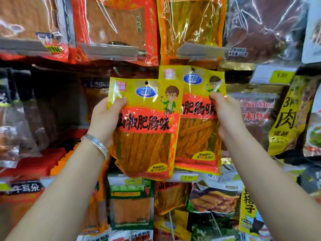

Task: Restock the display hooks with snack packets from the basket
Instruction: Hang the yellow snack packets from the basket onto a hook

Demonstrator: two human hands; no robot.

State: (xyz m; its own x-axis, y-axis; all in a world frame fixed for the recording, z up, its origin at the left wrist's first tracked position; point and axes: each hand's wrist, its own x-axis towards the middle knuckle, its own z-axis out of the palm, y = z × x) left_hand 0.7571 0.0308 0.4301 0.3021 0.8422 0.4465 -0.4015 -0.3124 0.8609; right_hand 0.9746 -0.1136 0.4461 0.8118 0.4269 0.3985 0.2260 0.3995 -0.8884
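My left hand (106,119) grips a yellow and red snack packet (145,129) by its left edge, thumb on the front, held up before the display. Its hang hole sits below a bare metal hook (116,71). My right hand (224,112) pinches a second identical packet (198,129) at its upper right. That packet's hole is up at a hook under the grey price holder (198,50), and its left part is covered by the first packet. No basket is in view.
Hanging packets fill the wall all around: orange and red ones above (111,25), a dark meat packet (260,26) at upper right, a yellow one (288,115) at right, green and orange ones (130,202) below. A silver bracelet (95,143) circles my left wrist.
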